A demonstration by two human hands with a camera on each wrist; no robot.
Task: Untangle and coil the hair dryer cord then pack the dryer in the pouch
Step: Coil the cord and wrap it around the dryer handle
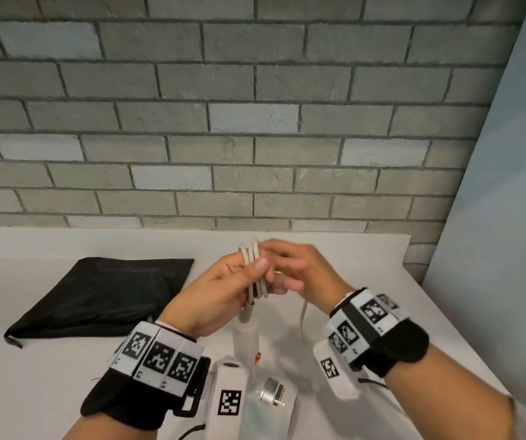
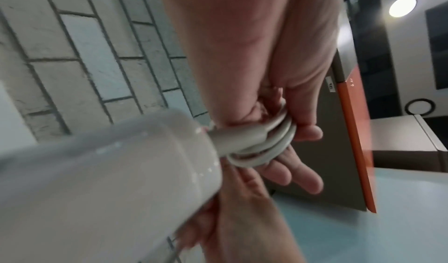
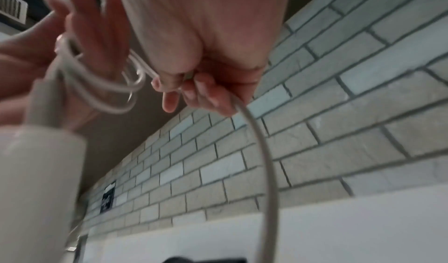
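Now, left hand point(image 1: 220, 290): grips coiled cord point(image 1: 255, 268) loops.
Right hand point(image 1: 299, 268): pinches the cord's loose run.
Dryer point(image 1: 249, 338): hangs below.
Pouch point(image 1: 103, 293): flat on surface point(image 1: 366, 274).

indoor room: grey brick wall point(image 1: 255, 122), white table point(image 1: 49, 376), ceiling light point(image 2: 402, 6).

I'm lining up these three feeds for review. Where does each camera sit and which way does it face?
Head: on the head, facing forward and down; left hand, right hand, black pouch, table.
Left wrist: looks along the left palm at the coiled cord.
Right wrist: looks up along the right hand; brick wall behind.
Shared: the cord and the hair dryer handle.
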